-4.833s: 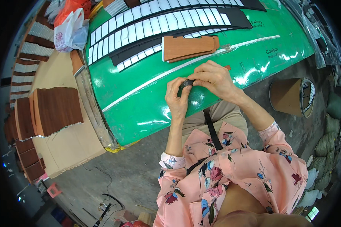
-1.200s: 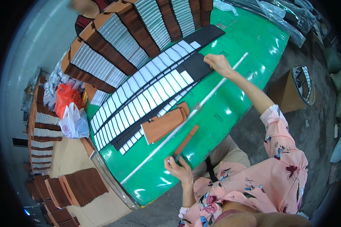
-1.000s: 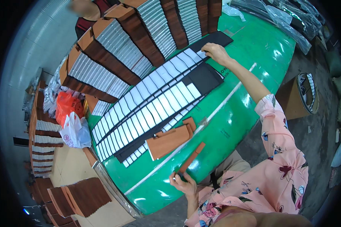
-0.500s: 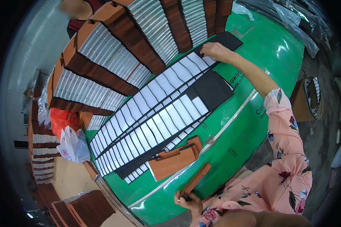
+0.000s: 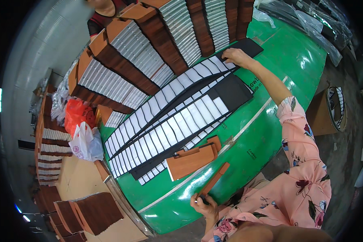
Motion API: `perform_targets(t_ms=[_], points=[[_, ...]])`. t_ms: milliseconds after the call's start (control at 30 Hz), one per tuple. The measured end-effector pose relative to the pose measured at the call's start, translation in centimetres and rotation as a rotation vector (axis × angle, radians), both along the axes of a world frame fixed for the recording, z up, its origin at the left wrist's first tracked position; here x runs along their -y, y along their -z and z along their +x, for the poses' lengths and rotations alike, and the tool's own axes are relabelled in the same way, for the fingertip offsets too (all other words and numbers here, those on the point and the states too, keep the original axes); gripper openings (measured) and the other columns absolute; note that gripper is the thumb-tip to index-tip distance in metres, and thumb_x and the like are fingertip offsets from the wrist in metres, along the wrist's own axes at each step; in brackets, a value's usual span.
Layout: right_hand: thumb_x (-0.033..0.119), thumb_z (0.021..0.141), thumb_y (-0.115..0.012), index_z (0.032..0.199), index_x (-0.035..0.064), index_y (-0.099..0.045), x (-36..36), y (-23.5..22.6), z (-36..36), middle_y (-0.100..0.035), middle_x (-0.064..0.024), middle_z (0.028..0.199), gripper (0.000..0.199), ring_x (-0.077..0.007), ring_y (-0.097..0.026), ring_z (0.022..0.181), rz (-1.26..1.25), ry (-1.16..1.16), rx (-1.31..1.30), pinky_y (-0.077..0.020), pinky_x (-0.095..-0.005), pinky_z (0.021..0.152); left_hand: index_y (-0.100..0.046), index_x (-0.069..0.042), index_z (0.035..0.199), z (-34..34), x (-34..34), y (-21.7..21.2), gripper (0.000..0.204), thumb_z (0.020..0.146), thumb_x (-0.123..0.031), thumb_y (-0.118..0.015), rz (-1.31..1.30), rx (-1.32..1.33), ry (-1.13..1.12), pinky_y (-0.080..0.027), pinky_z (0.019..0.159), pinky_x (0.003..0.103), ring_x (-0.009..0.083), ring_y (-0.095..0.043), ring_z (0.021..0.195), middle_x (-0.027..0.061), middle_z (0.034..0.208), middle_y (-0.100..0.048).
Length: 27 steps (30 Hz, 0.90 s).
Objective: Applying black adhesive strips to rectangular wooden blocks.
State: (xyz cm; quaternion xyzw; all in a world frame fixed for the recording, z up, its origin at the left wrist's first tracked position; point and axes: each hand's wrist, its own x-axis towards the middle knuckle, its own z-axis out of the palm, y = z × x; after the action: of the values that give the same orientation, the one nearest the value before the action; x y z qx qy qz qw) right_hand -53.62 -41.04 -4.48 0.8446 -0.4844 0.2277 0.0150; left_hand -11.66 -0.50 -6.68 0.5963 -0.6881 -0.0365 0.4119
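Observation:
My right hand [image 5: 237, 57] reaches far across the green table [image 5: 286, 76] and rests on the end of a long black strip [image 5: 213, 70] lined with white rectangular pieces. A second black strip with white pieces [image 5: 181, 125] lies beside it. My left hand [image 5: 203, 203] stays at the near table edge, closed on the lower end of a narrow brown wooden strip [image 5: 214, 179]. A short stack of brown wooden pieces [image 5: 191, 161] lies just left of that strip.
Rows of stacked brown wood pieces with white edges [image 5: 157, 48] fill the far side. Another person [image 5: 103, 12] stands beyond them. Red and white plastic bags [image 5: 82, 129] sit at the left. Brown stacks [image 5: 90, 209] lie lower left, a cardboard box [image 5: 328, 115] at the right.
My right hand left the left hand and stretched out to the far end of the black strip. My view swung toward the far side. The left hand stayed at the near edge with the wooden strip.

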Motion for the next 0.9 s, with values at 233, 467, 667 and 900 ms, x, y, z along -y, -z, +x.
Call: perform_targets(t_ms=[233,467,667,900], points=[[0.014,0.077,-0.062,0.086,0.0041,-0.064,0.4,0.2,-0.3,-0.063,-0.0115,0.084,0.014,-0.0319,-0.06,0.081,-0.067,0.172,0.152,-0.0481,-0.039,0.072,-0.027,-0.018,0.134,-0.8,0.4,-0.8,0.075,0.072,0.014,-0.055,-0.02,0.024,-0.016,-0.044,0.07,0.042,0.0344,-0.05,0.09,0.0221,0.111,-0.042],[0.018,0.092,-0.052,0.109,-0.0008,-0.055,-2.2,-0.2,5.0,-0.064,-0.0082,0.094,0.026,-0.0164,-0.062,0.086,0.397,0.277,1.276,-0.0507,-0.0273,0.075,-0.042,-0.012,0.121,-0.4,0.8,-0.9,0.053,0.074,0.009,-0.055,-0.102,0.013,-0.103,-0.045,0.066,0.039,0.0327,-0.053,0.081,0.0199,0.102,-0.049],[0.017,0.093,-0.05,0.117,-0.0002,-0.049,-19.5,-1.9,11.8,-0.053,-0.0068,0.106,0.03,-0.0179,-0.058,0.095,0.746,0.152,1.317,-0.0495,-0.0321,0.083,-0.061,-0.008,0.102,-0.1,1.5,-1.2,0.033,0.071,0.005,-0.061,0.043,-0.168,0.026,-0.046,0.065,0.039,0.0307,-0.056,0.076,0.014,0.091,-0.056],[0.015,0.094,-0.05,0.116,-0.0007,-0.05,-28.4,1.6,18.7,-0.055,-0.0069,0.106,0.028,-0.014,-0.056,0.097,0.944,-0.004,1.517,-0.048,-0.0278,0.085,-0.061,-0.011,0.105,0.8,1.5,-3.1,0.032,0.077,0.002,-0.055,-0.146,-0.199,-0.051,-0.045,0.069,0.036,0.029,-0.055,0.082,0.0111,0.091,-0.055]])
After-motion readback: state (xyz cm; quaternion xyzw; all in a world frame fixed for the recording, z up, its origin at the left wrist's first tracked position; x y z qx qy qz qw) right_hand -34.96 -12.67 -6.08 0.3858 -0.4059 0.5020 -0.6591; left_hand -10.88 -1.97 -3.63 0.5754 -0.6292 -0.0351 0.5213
